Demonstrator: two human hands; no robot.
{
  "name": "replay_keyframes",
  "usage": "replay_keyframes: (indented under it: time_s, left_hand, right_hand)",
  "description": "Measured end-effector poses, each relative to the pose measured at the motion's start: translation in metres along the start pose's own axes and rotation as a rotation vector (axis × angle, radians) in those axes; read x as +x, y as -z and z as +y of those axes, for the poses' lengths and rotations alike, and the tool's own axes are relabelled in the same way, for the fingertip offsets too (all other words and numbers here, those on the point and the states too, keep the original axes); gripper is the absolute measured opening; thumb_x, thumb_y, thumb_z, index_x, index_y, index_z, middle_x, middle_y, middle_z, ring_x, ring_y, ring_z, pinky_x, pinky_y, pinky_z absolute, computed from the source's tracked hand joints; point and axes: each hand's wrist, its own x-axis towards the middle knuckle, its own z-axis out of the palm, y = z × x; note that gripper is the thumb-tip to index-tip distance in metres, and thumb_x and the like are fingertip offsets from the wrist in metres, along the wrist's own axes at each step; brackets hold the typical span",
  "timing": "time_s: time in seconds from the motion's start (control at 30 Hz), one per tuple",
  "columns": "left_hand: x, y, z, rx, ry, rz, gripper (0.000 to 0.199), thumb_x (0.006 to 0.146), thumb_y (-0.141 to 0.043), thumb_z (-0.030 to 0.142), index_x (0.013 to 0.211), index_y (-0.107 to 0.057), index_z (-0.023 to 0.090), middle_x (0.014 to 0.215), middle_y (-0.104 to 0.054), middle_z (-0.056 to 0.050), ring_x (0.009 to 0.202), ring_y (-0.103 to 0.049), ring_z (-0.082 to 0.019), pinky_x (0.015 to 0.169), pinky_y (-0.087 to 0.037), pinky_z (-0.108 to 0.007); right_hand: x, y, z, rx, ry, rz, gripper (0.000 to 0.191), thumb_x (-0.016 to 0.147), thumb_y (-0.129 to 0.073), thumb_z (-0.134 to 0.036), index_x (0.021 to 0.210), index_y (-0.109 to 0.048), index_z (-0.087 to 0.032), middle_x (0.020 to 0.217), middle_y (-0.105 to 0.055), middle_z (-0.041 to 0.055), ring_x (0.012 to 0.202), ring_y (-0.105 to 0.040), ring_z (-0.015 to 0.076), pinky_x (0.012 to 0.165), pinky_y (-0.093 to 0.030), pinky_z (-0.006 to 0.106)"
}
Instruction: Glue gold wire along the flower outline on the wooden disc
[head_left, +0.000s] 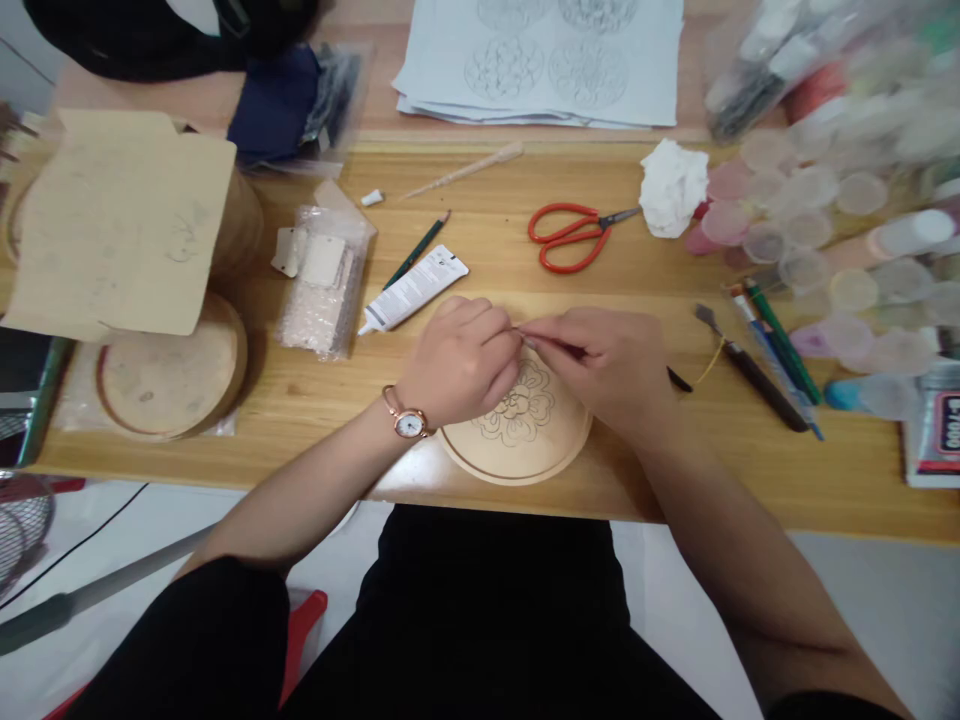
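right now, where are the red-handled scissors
In the head view, the red-handled scissors lie right of centre, beyond the right hand, with their blades pointing at the crumpled white tissue.

The pale tan disc [514, 460] bears a dark-lined flower pattern [519, 405].

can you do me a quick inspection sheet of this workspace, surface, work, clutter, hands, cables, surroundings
surface: wooden table, light brown, with glare near the front edge
job's things: round wooden disc with a flower outline, partly hidden
clutter: white tube beside a pencil; orange-handled scissors; crumpled white tissue; many small pots at right
hands: left hand and right hand meet at the fingertips over the disc; anything held is too small to identify
cables: thin dark line, probably a cable, lower left
surroundings: printed sheets at the far side; red plastic part below
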Motion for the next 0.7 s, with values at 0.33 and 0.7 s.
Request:
replay_keyframes:
  time_s: [0.33, 0.7]
  left_hand:
    - [0.0010, 0.0016, -0.0003, 0.010, -0.018, -0.030, 0.028, 0.093, -0.044, 0.019, 0.074, -0.063, 0.013, 0.070, -0.060, -0.006, 0.067, -0.049, -0.018, 0.063, -0.038, -0.034]
    - [0.0014, 0.0010, 0.0003, 0.008, -0.008, -0.052, 0.029, 0.094, -0.042, 0.020, 0.075, -0.062, 0.015, 0.071, -0.060, -0.006, 0.067, -0.049, -0.019, 0.063, -0.038, -0.035]
  right_hand:
    - [-0.0007, 0.0004, 0.0005, 0.009, 0.005, -0.007, 0.021, 0.090, -0.057, -0.019, 0.096, -0.077, -0.021, 0.082, -0.075, 0.0005, 0.071, -0.065, 0.0132, 0.064, -0.045, 0.024]
    - [-0.0011, 0.0004, 0.0005, -0.014, -0.010, -0.020, 0.022, 0.091, -0.056, -0.021, 0.096, -0.077, -0.022, 0.079, -0.074, 0.0005, 0.068, -0.064, 0.0131, 0.062, -0.043, 0.024]
